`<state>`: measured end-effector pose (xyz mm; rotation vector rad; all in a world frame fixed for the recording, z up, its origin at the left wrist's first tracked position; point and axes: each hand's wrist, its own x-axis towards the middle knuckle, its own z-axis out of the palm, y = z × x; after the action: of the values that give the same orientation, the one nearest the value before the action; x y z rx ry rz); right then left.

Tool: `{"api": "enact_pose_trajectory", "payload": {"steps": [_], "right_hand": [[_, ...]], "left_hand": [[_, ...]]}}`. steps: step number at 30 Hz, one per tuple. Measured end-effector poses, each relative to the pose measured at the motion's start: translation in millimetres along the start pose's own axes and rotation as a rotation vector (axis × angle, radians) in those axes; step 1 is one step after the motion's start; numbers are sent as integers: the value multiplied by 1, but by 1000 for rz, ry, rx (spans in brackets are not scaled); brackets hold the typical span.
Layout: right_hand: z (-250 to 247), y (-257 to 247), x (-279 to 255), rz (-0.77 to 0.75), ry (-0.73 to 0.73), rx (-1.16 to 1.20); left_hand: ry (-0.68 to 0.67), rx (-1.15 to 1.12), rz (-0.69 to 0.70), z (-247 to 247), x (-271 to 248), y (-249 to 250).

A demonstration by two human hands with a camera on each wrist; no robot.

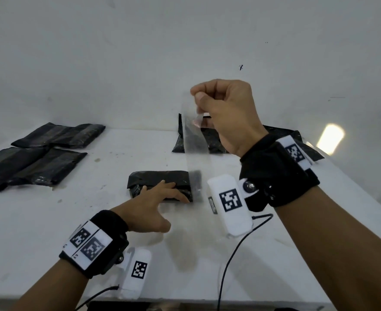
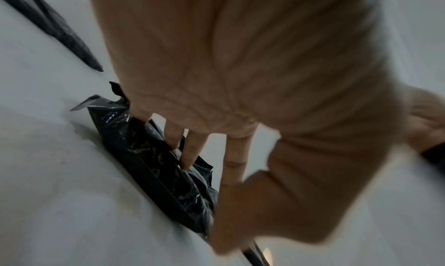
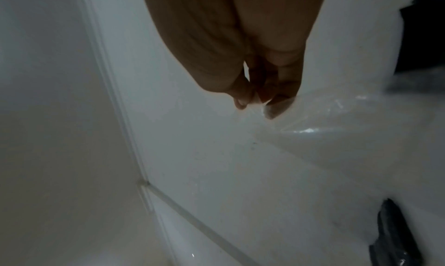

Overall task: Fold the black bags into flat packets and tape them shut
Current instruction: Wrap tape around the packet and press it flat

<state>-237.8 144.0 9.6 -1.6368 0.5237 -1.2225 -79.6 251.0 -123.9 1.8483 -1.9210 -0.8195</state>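
A folded black packet (image 1: 160, 182) is pressed flat on the table (image 1: 50, 221) under the straight fingers of the left hand (image 1: 150, 206). A strip of clear tape (image 1: 194, 144) is pinched by the raised right hand (image 1: 227, 115), hanging to the packet's right end.

Bare packing station: white table (image 1: 72, 221), blank white wall (image 1: 117, 52), stacked black packets (image 1: 39, 153).

From my end, the left hand (image 1: 153, 198) is low and reaching forward, fingers (image 2: 192, 150) straight and spread, pressing flat, thumb splayed out to the side. The right hand (image 1: 225, 113) is raised well above it, wrist bent, fingers (image 3: 277, 106) curled in with thumb and forefinger pinched together. Both forearms are bare below black wrist straps.
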Motion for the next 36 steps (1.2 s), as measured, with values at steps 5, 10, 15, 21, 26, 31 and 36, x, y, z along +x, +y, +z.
{"api": "enact_pose_trajectory", "payload": {"steps": [5, 10, 15, 21, 26, 31, 36], "right_hand": [[5, 4, 13, 178, 85, 301], [3, 21, 17, 286, 173, 312], [4, 47, 13, 443, 262, 331], [2, 76, 8, 574, 326, 305], [0, 96, -9, 715, 305, 248], [0, 108, -26, 856, 276, 117], [6, 105, -39, 892, 224, 127]], "left_hand": [[-56, -188, 47, -1, -5, 1], [32, -380, 51, -3, -6, -8], [133, -499, -12, -5, -4, -18], [235, -556, 17, -6, -7, -25], [323, -558, 92, -3, -6, -24], [451, -544, 30, 0, -5, -27], [484, -707, 54, 3, -9, -26]]}}
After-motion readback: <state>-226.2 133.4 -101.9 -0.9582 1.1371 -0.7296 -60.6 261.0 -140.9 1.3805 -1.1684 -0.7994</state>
